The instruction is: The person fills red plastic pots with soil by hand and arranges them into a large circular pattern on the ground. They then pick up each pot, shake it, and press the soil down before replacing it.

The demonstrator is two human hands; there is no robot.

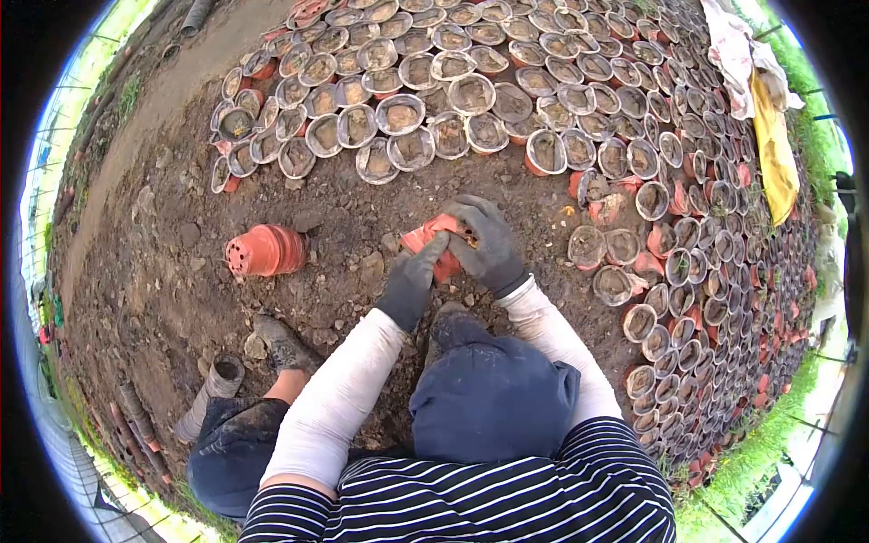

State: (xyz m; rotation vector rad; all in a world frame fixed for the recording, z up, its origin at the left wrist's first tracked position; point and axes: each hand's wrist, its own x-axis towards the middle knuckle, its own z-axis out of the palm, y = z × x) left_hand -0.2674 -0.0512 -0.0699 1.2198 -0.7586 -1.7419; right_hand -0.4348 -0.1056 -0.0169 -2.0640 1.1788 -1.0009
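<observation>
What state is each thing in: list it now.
Red pot: creased, held
Left hand: gloved, on red pot
Right hand: gloved, gripping red pot
Pot stack: nested, lying on its side
Rowed pots: soil-filled, mostly upright
Yellow sheet: draped
Left shoe: dirty

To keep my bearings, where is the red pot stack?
In the head view, the red pot stack lies on soil left of centre, to the left of the gloved left hand.

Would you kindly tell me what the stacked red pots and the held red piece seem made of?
Stacked red pots: probably smooth, slightly glossy plastic, with neat holes in the base.
Held red piece: likely thin, pliable plastic, perhaps dull, judging by its creases.
</observation>
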